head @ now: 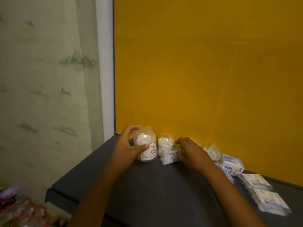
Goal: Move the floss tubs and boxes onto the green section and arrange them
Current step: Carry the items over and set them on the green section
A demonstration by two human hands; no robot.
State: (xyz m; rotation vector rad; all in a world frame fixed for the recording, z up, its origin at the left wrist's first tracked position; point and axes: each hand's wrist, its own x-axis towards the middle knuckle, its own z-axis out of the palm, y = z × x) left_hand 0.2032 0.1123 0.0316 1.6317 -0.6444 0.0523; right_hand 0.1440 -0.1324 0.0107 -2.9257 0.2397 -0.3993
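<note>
both arms outstretched, left hand [129,145] curled in a grip, right hand [191,149] palm-down, fingers curled

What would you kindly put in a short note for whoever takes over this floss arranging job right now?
Left hand: grips the leftmost clear floss tub, upright near the yellow wall.
Right hand: fingers on a small floss box in front of the second tub; grip unclear.
Another tub stands to the right, then stacked blue boxes and flat packs along the dark tabletop.
No green section is in view, so I cannot judge what is done. Left: line up the boxes and packs.
</note>
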